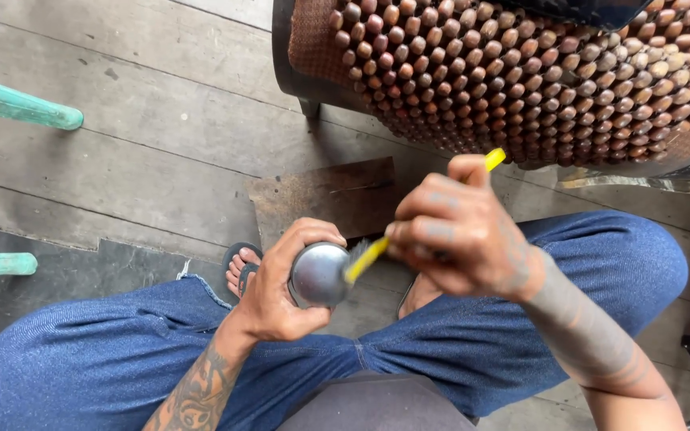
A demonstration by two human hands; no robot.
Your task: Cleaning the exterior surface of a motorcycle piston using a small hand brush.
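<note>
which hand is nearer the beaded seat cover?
Right. The right hand, holding the yellow brush, sits just below the beaded seat cover; the left hand, gripping the metal cup, is lower-left.

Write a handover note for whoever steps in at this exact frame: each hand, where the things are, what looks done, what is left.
Left hand: wrapped around a round, shiny grey metal dome piece, held above the lap.
Right hand: gripping a yellow-handled small brush, bristle end against the dome's right edge.
Nearby: wooden-bead seat cover ahead, a dark flat plate on the grey plank floor.
Done: the dome's facing side looks smooth and clean.
Left: its hidden sides cannot be judged; brushing seems unfinished.
</note>
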